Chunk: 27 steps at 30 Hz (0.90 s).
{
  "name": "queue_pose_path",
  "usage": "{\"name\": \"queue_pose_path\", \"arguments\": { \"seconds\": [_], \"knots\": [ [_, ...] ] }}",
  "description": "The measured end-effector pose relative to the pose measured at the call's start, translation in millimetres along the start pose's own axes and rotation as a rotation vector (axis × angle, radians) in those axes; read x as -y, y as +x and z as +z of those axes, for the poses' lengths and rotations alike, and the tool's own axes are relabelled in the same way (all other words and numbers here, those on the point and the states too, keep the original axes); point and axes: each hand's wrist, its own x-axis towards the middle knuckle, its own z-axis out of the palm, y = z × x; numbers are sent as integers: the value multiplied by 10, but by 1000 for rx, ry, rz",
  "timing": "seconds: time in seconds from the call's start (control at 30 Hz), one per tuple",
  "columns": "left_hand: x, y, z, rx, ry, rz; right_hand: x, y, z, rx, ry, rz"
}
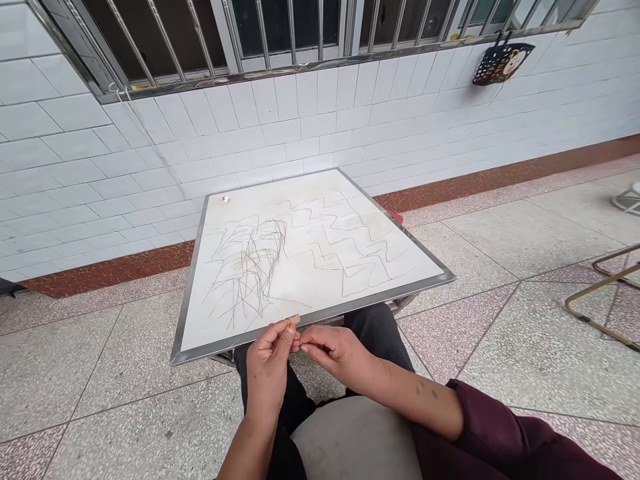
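Observation:
My left hand (269, 363) and my right hand (343, 353) meet at the front edge of the white table (295, 280). Fingers on both sides are closed in a pinch, and whatever lies between them is too small to make out. A tan wrap or finger cover (294, 320) shows at the left fingertips. Thin dark strands lie on the tabletop: a tangled pile (255, 260) at left, and separate zigzag strands (345, 247) spread out at right.
A small white-and-red item (226, 199) sits at the table's far left corner. Behind stands a tiled wall (280, 127) with a barred window; a patterned basket (501, 63) hangs there. Metal-tube furniture (580, 313) stands on the floor at right. A cushion-like grey surface (355, 440) covers my lap.

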Motion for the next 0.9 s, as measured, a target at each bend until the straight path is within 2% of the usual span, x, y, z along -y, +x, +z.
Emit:
{"name": "queue_pose_path", "arguments": {
  "seconds": [0.47, 0.7, 0.9],
  "knots": [
    [41, 15, 6, 34, -22, -1, -120, -11, 41, -61, -132, -1],
    [50, 20, 1, 14, -45, -31, -77, -8, 17, -44, -115, -45],
    [63, 23, 6, 33, -71, 8, -96, -5, 44, -114, -150, -107]
  ]
}}
